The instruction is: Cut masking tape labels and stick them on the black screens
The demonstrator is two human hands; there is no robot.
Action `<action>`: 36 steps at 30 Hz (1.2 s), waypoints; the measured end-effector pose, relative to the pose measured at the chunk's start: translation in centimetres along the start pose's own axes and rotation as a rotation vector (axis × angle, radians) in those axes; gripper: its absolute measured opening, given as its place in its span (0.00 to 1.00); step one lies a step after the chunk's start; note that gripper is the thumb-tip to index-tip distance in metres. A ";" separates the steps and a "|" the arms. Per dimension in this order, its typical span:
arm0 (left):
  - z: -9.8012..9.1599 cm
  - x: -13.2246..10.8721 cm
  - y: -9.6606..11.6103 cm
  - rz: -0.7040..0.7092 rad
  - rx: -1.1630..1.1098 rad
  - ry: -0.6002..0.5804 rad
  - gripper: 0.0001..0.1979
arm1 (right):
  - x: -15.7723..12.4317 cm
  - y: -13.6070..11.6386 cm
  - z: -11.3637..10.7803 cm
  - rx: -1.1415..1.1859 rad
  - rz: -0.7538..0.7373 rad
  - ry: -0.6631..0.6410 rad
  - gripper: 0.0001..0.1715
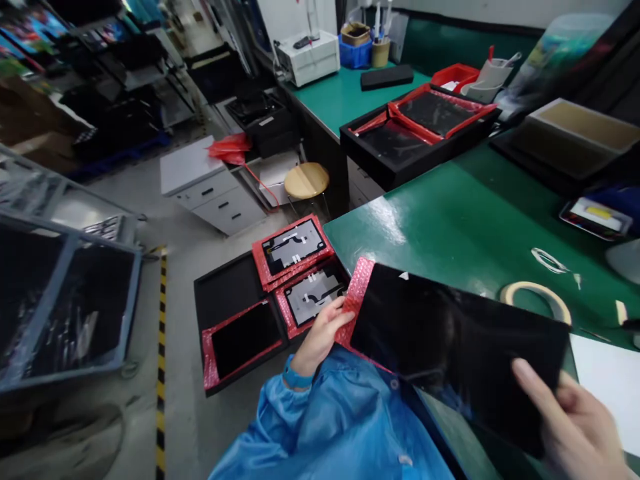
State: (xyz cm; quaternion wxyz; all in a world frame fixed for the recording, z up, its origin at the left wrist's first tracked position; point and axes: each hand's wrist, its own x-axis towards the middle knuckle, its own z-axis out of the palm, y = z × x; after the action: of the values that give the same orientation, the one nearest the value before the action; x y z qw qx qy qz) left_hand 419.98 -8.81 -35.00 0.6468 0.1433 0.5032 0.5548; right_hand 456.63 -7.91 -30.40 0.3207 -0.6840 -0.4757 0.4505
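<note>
Across my lap and the bench edge I hold a flat black display panel [450, 340], tilted, with its glossy face up. Red-pink bubble wrap [359, 290] shows at its left end and along its lower edge; whether it wraps the panel or only lies beneath is unclear. My left hand [323, 333] is closed on the bubble wrap at that end. My right hand [575, 417] grips the panel's right end, thumb on the face and fingers partly hidden below. Left of me, a black tray [227, 283] carries several panels on red bubble wrap, two with grey backs [295, 247] showing.
On the green bench [430, 213] are a tape roll [560, 307], a thin white cable [547, 260], white paper [613, 387] and a black box [385, 177] with red-wrapped panels. A round stool [306, 180] and a drawer cabinet [215, 193] stand beyond. A wheeled rack [127, 313] is at left.
</note>
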 end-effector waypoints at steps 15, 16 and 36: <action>-0.1 -0.7 -1.0 -0.003 -0.013 0.111 0.15 | 2.1 -4.4 5.0 0.144 0.198 -0.227 0.41; -0.1 -0.6 -1.2 -0.003 -0.016 0.124 0.16 | 2.2 -4.3 5.1 0.127 0.164 -0.219 0.42; 0.7 -0.1 -1.8 -0.051 -0.019 0.100 0.34 | 2.6 -3.9 5.0 -0.036 -0.017 -0.108 0.40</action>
State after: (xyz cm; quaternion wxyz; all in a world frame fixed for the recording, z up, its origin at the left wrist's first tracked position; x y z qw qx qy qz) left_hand 421.62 -9.25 -35.95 0.6363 0.0962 0.5330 0.5493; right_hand 451.02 -4.08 -29.79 0.2860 -0.6601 -0.5063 0.4755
